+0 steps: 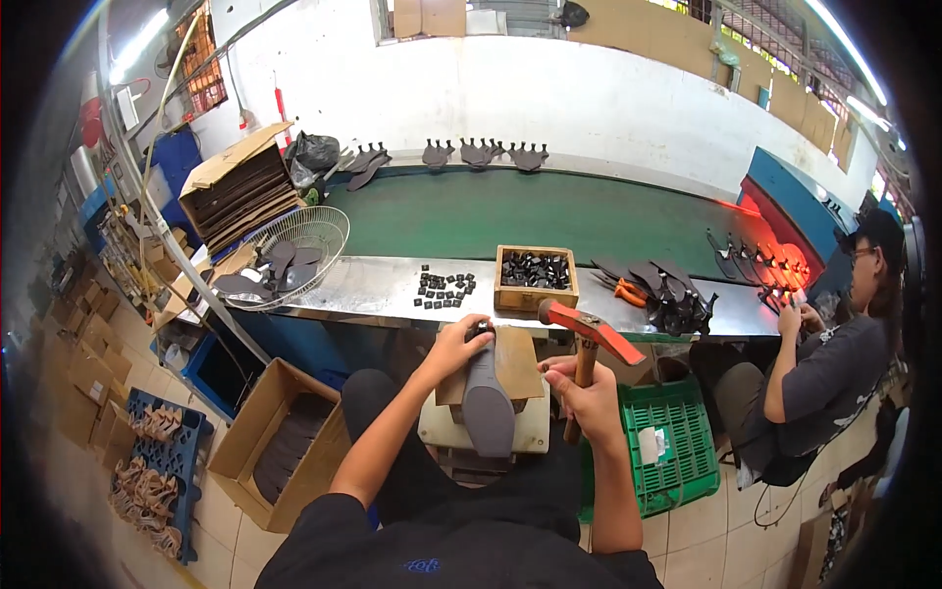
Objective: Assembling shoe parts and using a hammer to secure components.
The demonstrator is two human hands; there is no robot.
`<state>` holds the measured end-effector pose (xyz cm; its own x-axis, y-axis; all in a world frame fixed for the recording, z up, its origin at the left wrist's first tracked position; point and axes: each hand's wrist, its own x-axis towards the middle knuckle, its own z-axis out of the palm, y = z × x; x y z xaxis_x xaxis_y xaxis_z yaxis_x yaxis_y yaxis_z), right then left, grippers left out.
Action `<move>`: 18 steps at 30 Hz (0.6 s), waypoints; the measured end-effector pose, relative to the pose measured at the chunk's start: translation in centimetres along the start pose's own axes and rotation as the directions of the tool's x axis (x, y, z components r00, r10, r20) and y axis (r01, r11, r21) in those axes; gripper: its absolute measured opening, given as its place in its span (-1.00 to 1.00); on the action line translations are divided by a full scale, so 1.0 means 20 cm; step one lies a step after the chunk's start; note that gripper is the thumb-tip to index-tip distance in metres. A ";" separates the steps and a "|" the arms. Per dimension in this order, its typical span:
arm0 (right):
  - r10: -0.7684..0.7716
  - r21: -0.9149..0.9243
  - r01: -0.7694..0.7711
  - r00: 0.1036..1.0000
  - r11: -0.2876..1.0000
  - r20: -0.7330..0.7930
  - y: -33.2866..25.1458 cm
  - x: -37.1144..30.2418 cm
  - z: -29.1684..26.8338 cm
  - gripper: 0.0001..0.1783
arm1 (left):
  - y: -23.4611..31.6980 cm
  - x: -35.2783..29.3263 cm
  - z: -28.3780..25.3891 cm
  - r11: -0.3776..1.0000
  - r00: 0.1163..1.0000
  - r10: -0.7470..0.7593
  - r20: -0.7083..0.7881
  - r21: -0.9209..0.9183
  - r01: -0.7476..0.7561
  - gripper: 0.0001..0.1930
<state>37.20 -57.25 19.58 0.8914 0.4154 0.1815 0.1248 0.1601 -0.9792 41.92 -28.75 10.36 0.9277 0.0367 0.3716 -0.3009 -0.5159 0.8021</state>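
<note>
Work position: sole (pixel 488 404) under left hand (pixel 459 351), hammer (pixel 616 341) in right hand (pixel 592 401)

A green belt (pixel 442 221) runs behind the metal counter (pixel 378 287). Along the belt's far edge stand groups of dark soles with black heels (pixel 481 153). Near the counter's right end sits a co-worker (pixel 834 358), both hands raised to the near edge.

On the floor, below the near edge, are a green crate (pixel 677 488) to the right and a cardboard box (pixel 226 466) to the left. The crate carries a pale label (pixel 651 446), too small to read.

A wire basket (pixel 337 236) occupies the counter's left end. A wooden box (pixel 535 298) of small black parts stands at the middle of the near edge. To its left lie loose black squares (pixel 446 288); to its right, orange-handled pliers (pixel 631 293) beside a sole pile (pixel 675 294).

The sole is off the counter, in front of its near edge, lying on a tan block (pixel 523 365) atop a white stand (pixel 432 432). Left fingers: closed around its far, heel end. Right fingers: wrapped around the hammer's wooden handle, red head upward; whether thumb and forefinger also pinch something cannot be told.

Blue lettering (pixel 427 565) marks the wearer's black shirt.
</note>
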 end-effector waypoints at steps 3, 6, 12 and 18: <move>-0.059 -0.005 0.059 0.998 0.998 -0.024 0.08 0.13 0.01 -0.85 | 0.12 0.00 0.03 0.994 0.996 -0.076 -0.039 0.070 0.079 -0.69; -0.070 -0.083 0.069 0.997 0.994 -0.010 0.20 0.30 0.06 -0.81 | 0.09 -0.02 0.11 0.997 0.996 0.052 -0.076 -0.060 -0.056 -0.72; 0.018 -0.293 0.001 0.998 0.956 0.062 0.38 0.64 0.14 -0.82 | 0.04 0.02 0.04 0.992 0.999 0.038 -0.013 -0.121 -0.040 -0.71; 0.050 -0.218 -0.029 0.994 0.975 0.092 0.43 0.63 0.14 -0.79 | -0.03 0.00 0.06 0.993 0.998 0.037 -0.044 -0.115 -0.042 -0.69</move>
<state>48.18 -48.09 13.63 0.8526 0.5036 0.1397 0.1910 -0.0515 -0.9802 42.43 -29.46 9.40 0.9055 0.0550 0.4209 -0.3625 -0.4155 0.8342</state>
